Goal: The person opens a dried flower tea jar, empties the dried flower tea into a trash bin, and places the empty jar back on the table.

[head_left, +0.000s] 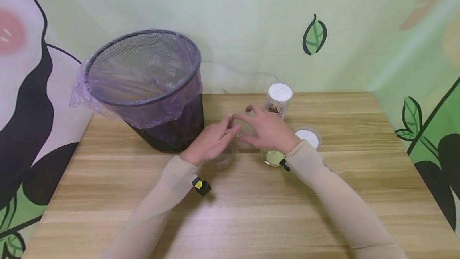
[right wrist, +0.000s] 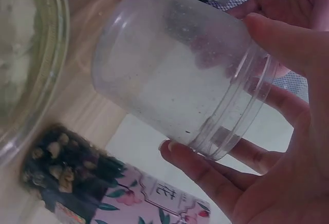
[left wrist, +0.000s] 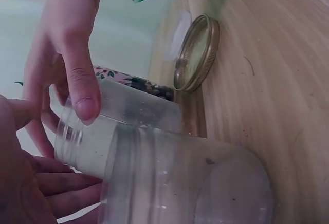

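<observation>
My right hand grips a clear plastic jar by its threaded neck, thumb on one side and fingers on the other. The jar looks see-through, with only small specks on its wall. My left hand is just left of it, fingers stretched out near the jar mouths. Below the left hand a second clear jar stands upright on the table, right beside the held one. Behind the right hand is a floral-labelled jar with dark dried pieces inside and a white lid.
A black mesh bin lined with a purple plastic bag stands at the back left of the wooden table. By the right wrist lie a gold-rimmed lid and a white round lid. A patterned cloth backdrop rises behind.
</observation>
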Action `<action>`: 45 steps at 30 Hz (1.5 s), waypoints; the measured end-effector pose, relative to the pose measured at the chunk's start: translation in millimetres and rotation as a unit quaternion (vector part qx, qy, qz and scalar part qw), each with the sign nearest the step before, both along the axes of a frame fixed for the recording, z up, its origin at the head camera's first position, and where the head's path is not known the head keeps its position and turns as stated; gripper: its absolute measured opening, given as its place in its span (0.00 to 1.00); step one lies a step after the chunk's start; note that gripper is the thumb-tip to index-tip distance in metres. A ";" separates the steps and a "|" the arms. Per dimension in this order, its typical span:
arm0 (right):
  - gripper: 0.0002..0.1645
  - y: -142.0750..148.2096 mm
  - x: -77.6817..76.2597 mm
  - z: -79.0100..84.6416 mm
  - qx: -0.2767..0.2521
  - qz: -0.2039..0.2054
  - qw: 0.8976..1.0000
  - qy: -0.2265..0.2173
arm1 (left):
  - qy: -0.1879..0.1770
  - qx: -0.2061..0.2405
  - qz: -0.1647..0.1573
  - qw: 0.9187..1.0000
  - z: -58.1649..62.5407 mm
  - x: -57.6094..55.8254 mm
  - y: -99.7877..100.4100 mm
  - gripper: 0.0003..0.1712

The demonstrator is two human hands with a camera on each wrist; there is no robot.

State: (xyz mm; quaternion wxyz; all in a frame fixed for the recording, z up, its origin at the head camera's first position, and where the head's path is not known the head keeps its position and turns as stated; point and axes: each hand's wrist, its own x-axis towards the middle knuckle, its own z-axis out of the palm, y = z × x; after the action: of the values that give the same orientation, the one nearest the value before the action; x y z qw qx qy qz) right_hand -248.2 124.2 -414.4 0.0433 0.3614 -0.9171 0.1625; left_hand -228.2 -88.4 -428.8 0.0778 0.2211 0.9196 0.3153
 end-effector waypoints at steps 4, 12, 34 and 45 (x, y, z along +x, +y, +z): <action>0.37 -1.3 0.1 -5.8 0.005 0.007 1.000 0.009 | -0.006 -0.013 -0.011 1.000 -2.9 1.0 -0.8 0.33; 0.42 0.5 -1.4 -13.2 0.013 0.007 1.000 -0.006 | -0.027 -0.044 -0.019 0.998 -5.6 -0.4 -0.6 0.39; 0.38 25.0 9.2 23.0 -0.091 -0.036 0.993 0.062 | 0.011 -0.005 -0.019 1.000 10.4 -8.4 9.6 0.40; 0.38 54.0 -32.4 53.9 -0.123 -0.179 0.974 0.064 | -0.010 0.023 -0.052 0.998 14.1 -30.7 37.9 0.43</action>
State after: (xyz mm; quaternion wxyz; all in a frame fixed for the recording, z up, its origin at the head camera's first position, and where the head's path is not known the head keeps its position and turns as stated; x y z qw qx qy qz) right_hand -280.6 178.2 -360.5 0.1746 0.1928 -0.9353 0.2398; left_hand -258.9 -50.6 -414.7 0.0982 0.2666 0.8985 0.3346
